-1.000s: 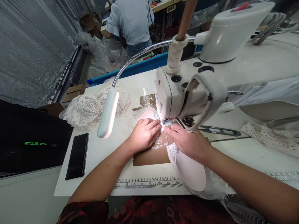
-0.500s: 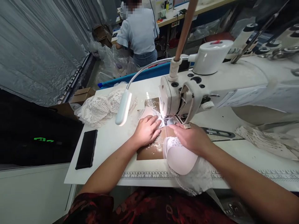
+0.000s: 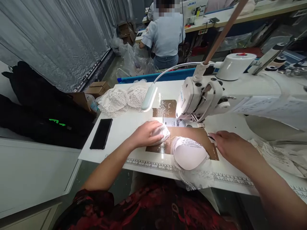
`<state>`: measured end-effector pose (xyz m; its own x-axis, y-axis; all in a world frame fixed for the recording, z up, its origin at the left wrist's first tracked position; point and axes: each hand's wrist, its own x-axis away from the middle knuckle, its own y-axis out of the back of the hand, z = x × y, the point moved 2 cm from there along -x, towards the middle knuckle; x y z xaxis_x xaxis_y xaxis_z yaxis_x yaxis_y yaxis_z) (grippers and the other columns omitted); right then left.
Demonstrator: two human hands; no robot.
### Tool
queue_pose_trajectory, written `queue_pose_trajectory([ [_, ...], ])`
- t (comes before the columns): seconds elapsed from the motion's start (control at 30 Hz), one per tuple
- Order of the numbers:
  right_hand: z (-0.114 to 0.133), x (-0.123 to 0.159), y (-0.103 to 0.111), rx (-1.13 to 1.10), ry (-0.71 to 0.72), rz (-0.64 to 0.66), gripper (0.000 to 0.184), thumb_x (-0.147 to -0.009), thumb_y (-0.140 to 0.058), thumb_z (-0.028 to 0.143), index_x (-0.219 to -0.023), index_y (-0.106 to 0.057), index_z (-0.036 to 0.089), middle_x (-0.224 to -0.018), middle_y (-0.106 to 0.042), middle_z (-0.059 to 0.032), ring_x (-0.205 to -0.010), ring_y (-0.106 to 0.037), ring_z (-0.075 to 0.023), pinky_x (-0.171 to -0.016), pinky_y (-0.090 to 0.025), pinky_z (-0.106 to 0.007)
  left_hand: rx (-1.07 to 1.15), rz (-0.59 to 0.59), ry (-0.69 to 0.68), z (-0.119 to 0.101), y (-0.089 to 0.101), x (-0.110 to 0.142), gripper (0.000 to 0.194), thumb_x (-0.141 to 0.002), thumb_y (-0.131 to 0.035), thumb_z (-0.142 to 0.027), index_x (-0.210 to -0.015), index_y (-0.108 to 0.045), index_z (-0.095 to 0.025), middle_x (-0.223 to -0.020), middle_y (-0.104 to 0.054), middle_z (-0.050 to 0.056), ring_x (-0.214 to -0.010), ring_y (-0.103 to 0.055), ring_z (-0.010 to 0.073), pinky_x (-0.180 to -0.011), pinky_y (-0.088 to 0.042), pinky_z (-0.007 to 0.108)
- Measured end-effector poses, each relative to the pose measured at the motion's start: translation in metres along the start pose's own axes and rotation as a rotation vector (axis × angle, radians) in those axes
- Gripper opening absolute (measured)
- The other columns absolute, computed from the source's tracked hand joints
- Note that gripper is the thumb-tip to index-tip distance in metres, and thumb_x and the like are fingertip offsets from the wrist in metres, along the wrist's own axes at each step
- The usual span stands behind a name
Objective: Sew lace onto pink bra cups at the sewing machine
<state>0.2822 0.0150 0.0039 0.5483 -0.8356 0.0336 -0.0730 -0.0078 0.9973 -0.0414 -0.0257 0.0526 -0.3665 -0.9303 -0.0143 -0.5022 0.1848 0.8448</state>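
Observation:
My left hand (image 3: 147, 134) is closed over a white lace bra cup (image 3: 164, 133), in front of the sewing machine's needle area. A second, smooth pale cup (image 3: 190, 155) of the bra lies to the right with its lace hanging over the table's front edge. Thin thread shows between the two cups. Further right, my right hand (image 3: 226, 143) is closed on thread snips (image 3: 211, 137), of which only the dark tip shows. The white sewing machine (image 3: 189, 99) stands behind the cups, its needle away from the fabric.
More lace cups (image 3: 120, 100) lie at the back left, near a black phone (image 3: 101, 134). A lamp (image 3: 149, 97) hangs on a bendy neck. A printed ruler (image 3: 153, 165) runs along the front edge. Lace fabric (image 3: 275, 156) lies at right. A person (image 3: 165, 35) sits beyond.
My left hand has drawn the bra cup toward me, away from the needle. My right hand has left the fabric, moved right and taken hold of the snips. The view has shifted left.

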Motion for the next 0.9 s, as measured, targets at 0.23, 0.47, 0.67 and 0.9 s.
queue_pose_trajectory([
  [0.23, 0.0, -0.013, -0.001, -0.009, -0.065, 0.005, 0.039, -0.081, -0.045, 0.011, -0.117, -0.06, 0.01, -0.102, -0.066, -0.0177, -0.088, -0.064, -0.0304, -0.067, -0.048, -0.036, 0.077, -0.071, 0.287, 0.037, 0.005, -0.04, 0.068, -0.071, -0.067, -0.042, -0.131, -0.051, -0.015, -0.136, -0.052, 0.012, -0.123, -0.05, 0.0301, -0.103, -0.039, 0.04],
  [0.47, 0.027, -0.008, 0.023, -0.439, -0.102, -0.069, 0.039, -0.091, -0.036, 0.035, -0.118, -0.058, 0.017, -0.097, -0.072, -0.0105, -0.077, -0.068, -0.0278, -0.061, -0.049, -0.037, 0.473, 0.06, 0.163, 0.039, -0.01, -0.038, 0.044, -0.075, -0.06, -0.026, -0.117, -0.061, -0.014, -0.102, -0.066, 0.007, -0.092, -0.061, 0.0209, -0.083, -0.047, 0.031],
  [0.67, 0.087, -0.049, 0.039, -1.004, 0.016, 0.053, 0.048, -0.077, -0.064, 0.046, -0.116, -0.06, 0.02, -0.102, -0.069, -0.0086, -0.094, -0.064, -0.026, -0.079, -0.051, -0.037, 0.743, 0.098, 0.048, 0.04, -0.005, -0.03, 0.044, -0.074, -0.067, -0.03, -0.115, -0.062, -0.013, -0.091, -0.064, 0.005, -0.087, -0.06, 0.017, -0.08, -0.045, 0.029],
  [0.9, 0.118, -0.07, 0.029, -1.206, 0.08, 0.194, 0.024, -0.083, -0.054, 0.04, -0.073, -0.053, 0.019, -0.068, -0.055, 0.0018, -0.064, -0.05, -0.0147, -0.059, -0.041, -0.029, 0.559, 0.058, -0.075, 0.026, -0.003, -0.024, 0.042, -0.073, -0.062, -0.021, -0.115, -0.061, -0.015, -0.111, -0.064, 0.009, -0.103, -0.059, 0.021, -0.091, -0.045, 0.034],
])
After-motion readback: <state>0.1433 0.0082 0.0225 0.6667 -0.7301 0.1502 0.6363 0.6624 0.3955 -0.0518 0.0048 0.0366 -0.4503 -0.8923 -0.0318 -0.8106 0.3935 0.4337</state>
